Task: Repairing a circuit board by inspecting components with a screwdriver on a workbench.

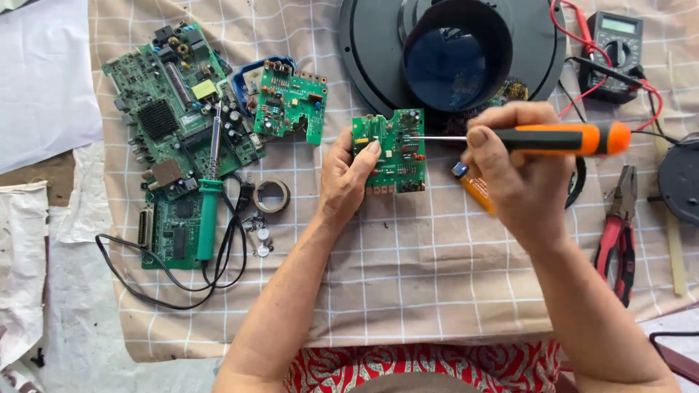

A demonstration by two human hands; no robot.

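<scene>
Bright, even daylight across the checked cloth (408, 276), soft faint shadows beneath the hands, mild glare on the white sheet (44, 80) at left, sharp focus throughout, slight wide-angle stretch at the edges

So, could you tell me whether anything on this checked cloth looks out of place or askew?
One thing: the green-handled soldering iron lies across the large green circuit boards, its metal tip resting on components. Its black cord trails loose over the checked cloth.
</scene>
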